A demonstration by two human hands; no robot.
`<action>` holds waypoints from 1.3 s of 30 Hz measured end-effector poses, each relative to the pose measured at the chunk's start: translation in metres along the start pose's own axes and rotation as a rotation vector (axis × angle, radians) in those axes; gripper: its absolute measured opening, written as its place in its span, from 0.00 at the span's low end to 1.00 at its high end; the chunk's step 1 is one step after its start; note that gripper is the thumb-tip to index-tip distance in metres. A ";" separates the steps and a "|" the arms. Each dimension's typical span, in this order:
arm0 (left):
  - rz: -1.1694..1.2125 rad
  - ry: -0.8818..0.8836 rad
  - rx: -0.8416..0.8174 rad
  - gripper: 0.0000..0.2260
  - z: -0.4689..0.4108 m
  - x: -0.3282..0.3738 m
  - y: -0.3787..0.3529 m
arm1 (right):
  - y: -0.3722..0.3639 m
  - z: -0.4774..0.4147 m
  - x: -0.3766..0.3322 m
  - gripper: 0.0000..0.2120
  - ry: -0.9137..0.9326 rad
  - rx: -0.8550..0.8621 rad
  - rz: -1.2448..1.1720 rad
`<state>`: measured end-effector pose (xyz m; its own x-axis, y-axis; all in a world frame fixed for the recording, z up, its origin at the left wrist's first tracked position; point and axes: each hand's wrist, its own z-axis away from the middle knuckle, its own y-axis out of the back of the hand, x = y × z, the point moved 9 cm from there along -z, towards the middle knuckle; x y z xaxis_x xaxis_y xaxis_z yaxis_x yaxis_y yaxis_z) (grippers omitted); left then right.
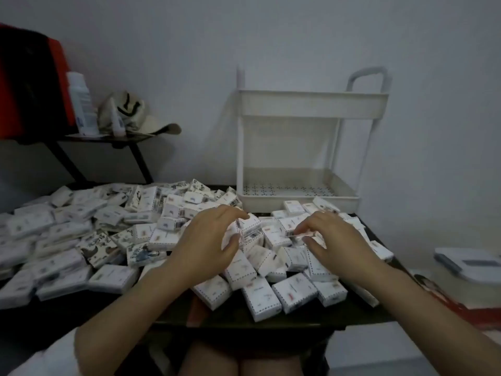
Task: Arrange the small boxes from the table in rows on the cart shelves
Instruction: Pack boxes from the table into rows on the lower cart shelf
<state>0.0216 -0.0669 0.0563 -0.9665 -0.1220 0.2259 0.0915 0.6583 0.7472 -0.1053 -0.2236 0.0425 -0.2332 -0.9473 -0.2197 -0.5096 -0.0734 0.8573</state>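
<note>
Head view: a dark table (173, 317) bears a white cart (311, 104) at its far edge, perforated lower shelf floor visible, and a loose heap of boxes (108, 240) in front; the left hand (208, 240) curls round one box (250, 226), the right hand (336, 240) pinches another.

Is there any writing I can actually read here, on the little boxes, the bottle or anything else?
None can be read.
small boxes: printed marks and barcodes, too blurred to read.
white bottle: a label, too blurred to read.
cart: no writing shows.
</note>
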 end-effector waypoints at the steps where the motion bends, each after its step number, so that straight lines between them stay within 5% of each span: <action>1: -0.028 0.005 -0.009 0.16 0.002 -0.004 -0.003 | -0.003 0.004 0.005 0.08 -0.013 -0.007 0.008; 5: -0.149 0.040 -0.052 0.20 -0.003 -0.022 -0.008 | -0.011 0.006 0.026 0.11 -0.091 -0.015 0.029; 9: -0.308 0.023 -0.276 0.29 -0.023 -0.041 -0.024 | -0.016 -0.018 0.039 0.15 -0.118 -0.033 0.046; 13: -0.414 0.018 -0.523 0.36 -0.038 -0.059 -0.047 | -0.042 -0.046 0.059 0.28 -0.136 -0.287 0.089; 16: -0.402 0.031 -0.583 0.36 -0.046 -0.066 -0.055 | -0.064 -0.058 0.070 0.33 -0.113 -0.456 0.090; 20: -0.361 0.025 -0.594 0.31 -0.061 -0.069 -0.052 | -0.068 -0.070 0.074 0.33 -0.045 -0.429 0.090; 26: -0.019 0.079 -0.584 0.14 -0.100 -0.067 -0.037 | -0.051 -0.076 0.076 0.35 -0.127 -0.310 -0.188; 32: 0.331 0.194 -0.660 0.21 -0.124 -0.069 -0.048 | -0.045 -0.074 0.080 0.26 -0.431 -0.354 -0.804; 36: 0.528 0.328 -0.689 0.18 -0.141 -0.083 -0.059 | -0.029 -0.085 0.083 0.19 -0.453 -0.292 -0.925; 39: 0.466 0.379 -0.639 0.15 -0.168 -0.100 -0.068 | -0.031 -0.095 0.094 0.19 -0.515 -0.254 -0.946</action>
<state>0.1522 -0.2244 0.0876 -0.6626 -0.2578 0.7032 0.6840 0.1741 0.7084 -0.0327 -0.3403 0.0400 -0.1861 -0.2360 -0.9538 -0.4928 -0.8174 0.2984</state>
